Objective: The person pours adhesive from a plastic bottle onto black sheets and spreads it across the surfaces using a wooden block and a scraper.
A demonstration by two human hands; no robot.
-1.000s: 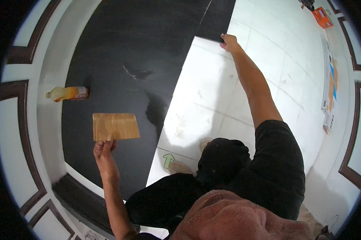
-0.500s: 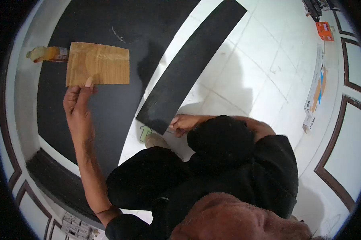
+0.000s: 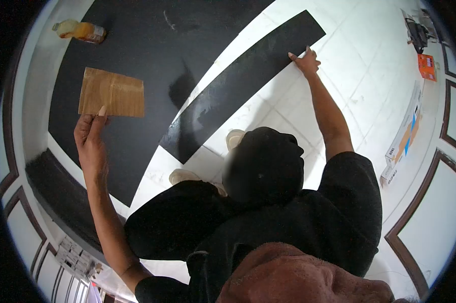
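Pinched at its lower left edge, a small flat piece of wood-grain board (image 3: 116, 93) is in my left hand (image 3: 90, 136), thumb on its face, held above the black sheet (image 3: 137, 156). My right arm reaches far forward. At the far end of a long black strip (image 3: 243, 76), my right hand (image 3: 307, 61) has its thumb and forefinger on the long right-hand edge. The strip lies slantwise on the white tiles beside the sheet, with wet-looking shiny patches toward its near end. The undersides of strip and board are hidden.
A bottle with orange liquid (image 3: 86, 32) lies at the sheet's far left. Long cardboard boxes (image 3: 403, 131) and an orange box (image 3: 426, 67) are along the right wall. My shoes (image 3: 183, 175) are close to the strip's near end.
My right hand has gone from the strip's near end to its far end. My left hand, still holding the board, has drawn slightly away from the bottle. The view has turned.
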